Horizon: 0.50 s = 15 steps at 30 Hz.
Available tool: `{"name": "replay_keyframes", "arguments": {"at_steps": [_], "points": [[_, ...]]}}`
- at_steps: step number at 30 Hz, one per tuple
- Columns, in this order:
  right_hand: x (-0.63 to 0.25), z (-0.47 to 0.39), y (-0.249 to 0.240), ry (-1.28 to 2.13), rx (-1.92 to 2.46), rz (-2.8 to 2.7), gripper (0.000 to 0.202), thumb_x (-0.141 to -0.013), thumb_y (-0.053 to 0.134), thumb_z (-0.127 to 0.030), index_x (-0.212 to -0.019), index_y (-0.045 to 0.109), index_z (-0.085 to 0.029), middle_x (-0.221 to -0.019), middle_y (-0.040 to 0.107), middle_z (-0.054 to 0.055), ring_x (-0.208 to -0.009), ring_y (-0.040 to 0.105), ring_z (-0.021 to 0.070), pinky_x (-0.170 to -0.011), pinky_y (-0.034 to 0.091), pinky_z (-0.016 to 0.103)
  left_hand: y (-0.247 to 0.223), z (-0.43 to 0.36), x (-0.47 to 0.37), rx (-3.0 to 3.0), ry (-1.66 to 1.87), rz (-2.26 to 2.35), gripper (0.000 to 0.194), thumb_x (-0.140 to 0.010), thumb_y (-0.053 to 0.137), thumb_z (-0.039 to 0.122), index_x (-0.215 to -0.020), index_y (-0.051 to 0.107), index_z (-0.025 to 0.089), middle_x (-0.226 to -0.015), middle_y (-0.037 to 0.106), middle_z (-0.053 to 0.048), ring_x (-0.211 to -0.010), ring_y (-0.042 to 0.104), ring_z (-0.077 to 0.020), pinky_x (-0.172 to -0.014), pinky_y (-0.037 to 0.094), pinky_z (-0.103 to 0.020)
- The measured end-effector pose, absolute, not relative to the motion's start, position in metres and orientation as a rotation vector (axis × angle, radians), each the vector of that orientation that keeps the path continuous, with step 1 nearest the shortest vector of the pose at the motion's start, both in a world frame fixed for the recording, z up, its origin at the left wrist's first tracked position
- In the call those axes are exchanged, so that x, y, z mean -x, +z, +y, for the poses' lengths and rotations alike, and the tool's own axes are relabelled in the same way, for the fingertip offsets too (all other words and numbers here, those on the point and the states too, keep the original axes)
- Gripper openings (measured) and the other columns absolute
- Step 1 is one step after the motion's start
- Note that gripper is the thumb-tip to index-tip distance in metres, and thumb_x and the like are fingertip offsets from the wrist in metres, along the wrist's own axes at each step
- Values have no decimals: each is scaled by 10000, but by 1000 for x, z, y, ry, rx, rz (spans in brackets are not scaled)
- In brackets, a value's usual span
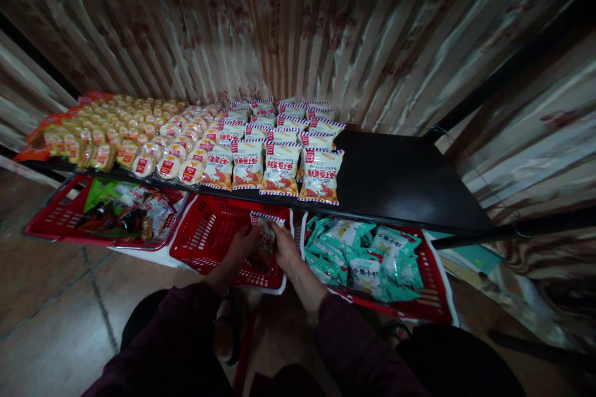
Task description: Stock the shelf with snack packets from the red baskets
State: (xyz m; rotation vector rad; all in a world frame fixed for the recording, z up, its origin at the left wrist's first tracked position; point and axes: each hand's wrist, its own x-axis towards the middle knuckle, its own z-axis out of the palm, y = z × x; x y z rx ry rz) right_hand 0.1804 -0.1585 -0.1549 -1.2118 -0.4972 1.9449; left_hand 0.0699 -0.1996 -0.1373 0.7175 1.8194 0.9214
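Observation:
Both hands are over the middle red basket (198,232), gripping one small snack bag (265,229) with a striped top edge. My left hand (244,245) is closed on the bag's left side. On its right side, my right hand (284,247) is closed too, fingers partly hidden by the bag. Some packaging seems to lie in the basket beneath the hands, too dark to make out. Just above, on the black shelf, white-and-orange snack bags (280,167) with the same striped edges stand in rows.
Round wrapped crackers (168,165) and yellow wrapped snacks (103,157) fill the shelf's left part. A red basket (51,217) of mixed packets is at left; another red basket (437,273) with teal snack bags (365,276) is at right. The black shelf (395,173) extends right, before a patterned curtain (261,25).

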Motion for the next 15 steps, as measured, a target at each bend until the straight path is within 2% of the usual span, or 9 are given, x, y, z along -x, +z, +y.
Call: {"name": "replay_keyframes", "arguments": {"at_steps": [4, 8, 11, 15], "points": [[-178, -163, -154, 1920, 1237, -509, 413, -542, 782, -496, -736, 605, -178, -605, 696, 19, -609, 668, 197, -580, 517, 306, -136, -193, -66, -583, 1100, 1621, 420, -670, 638, 510, -881, 638, 146, -811, 696, -75, -681, 642, -183, -619, 493, -280], [-179, -163, -150, 1921, 1219, -523, 453, -502, 807, -515, -717, 596, -177, -573, 684, 7, -540, 648, 181, -549, 513, 300, -130, -190, -67, -574, 1141, 1590, 387, -634, 660, 480, -832, 629, 149, -705, 667, -40, -607, 612, -158, -567, 479, -264], [-181, -160, -150, 1922, 1193, -556, 458, -520, 801, -532, -731, 599, -179, -574, 685, 2, -527, 646, 174, -543, 514, 294, -128, -189, -69, -573, 1172, 1608, 362, -640, 648, 477, -797, 623, 152, -657, 639, -13, -564, 575, -132, -541, 458, -246], [-182, -158, -151, 1925, 1165, -605, 448, -567, 780, -540, -763, 605, -177, -609, 699, 18, -604, 675, 190, -567, 524, 292, -128, -187, -68, -567, 1193, 1648, 335, -625, 653, 472, -702, 606, 150, -587, 591, 6, -532, 537, -115, -516, 430, -232]]}}
